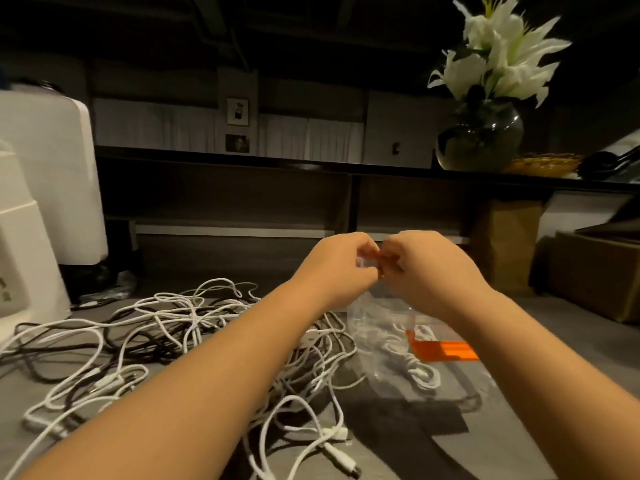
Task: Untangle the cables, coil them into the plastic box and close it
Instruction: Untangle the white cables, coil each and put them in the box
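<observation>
A tangle of white and black cables (180, 327) sprawls over the grey surface at the left and centre. To its right stands a clear plastic box (388, 327) with an orange latch (441, 349) and a coiled white cable (420, 370) seen through it. Above the box, my left hand (337, 268) and my right hand (427, 268) meet, fingers curled. Both pinch the box's clear top edge between them. What the fingertips hold is partly hidden.
White appliances (45, 188) stand at the left. A dark shelf unit runs along the back, with a glass vase of white flowers (485, 133) and a woven basket (545, 164) on top. A brown paper bag (505, 244) and a cardboard box (595, 275) sit at the right.
</observation>
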The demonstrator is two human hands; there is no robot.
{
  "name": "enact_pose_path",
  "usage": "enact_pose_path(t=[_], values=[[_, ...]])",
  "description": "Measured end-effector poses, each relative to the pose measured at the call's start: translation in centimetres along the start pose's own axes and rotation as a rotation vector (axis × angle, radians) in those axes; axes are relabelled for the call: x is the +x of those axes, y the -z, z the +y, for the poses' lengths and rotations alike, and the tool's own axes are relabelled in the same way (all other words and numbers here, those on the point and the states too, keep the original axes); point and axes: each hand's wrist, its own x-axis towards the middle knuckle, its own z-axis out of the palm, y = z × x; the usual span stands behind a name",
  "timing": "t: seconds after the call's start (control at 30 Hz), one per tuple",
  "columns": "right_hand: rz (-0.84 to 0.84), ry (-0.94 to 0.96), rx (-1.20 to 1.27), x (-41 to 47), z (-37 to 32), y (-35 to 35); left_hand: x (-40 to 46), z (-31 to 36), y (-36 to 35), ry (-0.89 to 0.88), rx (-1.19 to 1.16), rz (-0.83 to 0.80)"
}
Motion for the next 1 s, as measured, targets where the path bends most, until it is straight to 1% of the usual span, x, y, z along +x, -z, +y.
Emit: enact_pose_path(t=[0.1, 0.23, 0.37, 0.5, 0.63, 0.73, 0.8, 0.87, 0.93, 0.97, 1.0], values=[[0.014, 0.096, 0.087, 0.3, -3.3, -0.8, -1.5, -1.4, 1.9, 0.021, 0.032, 0.008], [0.011, 0.139, 0.197, 1.3, -7.0, -3.0, -3.5, -4.2, 4.1, 0.098, 0.068, 0.031], [-0.038, 0.165, 0.252, 2.0, -10.0, -5.6, -5.2, -7.5, 4.8, 0.177, 0.081, 0.048], [-0.03, 0.169, 0.305, 2.5, -11.3, -8.1, -6.1, -10.3, 4.9, 0.207, 0.039, 0.078], [-0.039, 0.141, 0.518, 1.8, -10.7, -10.3, -7.0, -12.4, 4.2, 0.232, -0.07, 0.119], [-0.18, 0.161, 0.624, 0.7, -9.6, -11.5, -7.5, -13.9, 4.7, 0.251, -0.129, 0.176], [-0.265, 0.19, 0.71, 0.3, -8.9, -11.2, -7.8, -14.2, 5.3, 0.262, -0.176, 0.247], [-0.361, 0.242, 0.785, 0.2, -8.6, -10.6, -8.0, -14.1, 5.5, 0.263, -0.195, 0.268], [-0.479, 0.315, 0.737, 0.0, -8.9, -10.3, -8.1, -13.7, 5.3, 0.239, -0.18, 0.229], [-0.501, 0.349, 0.696, -0.1, -9.2, -10.4, -8.2, -13.5, 5.1, 0.226, -0.175, 0.209], [-0.481, 0.366, 0.672, -0.3, -9.5, -10.4, -8.3, -13.3, 5.0, 0.22, -0.177, 0.196]])
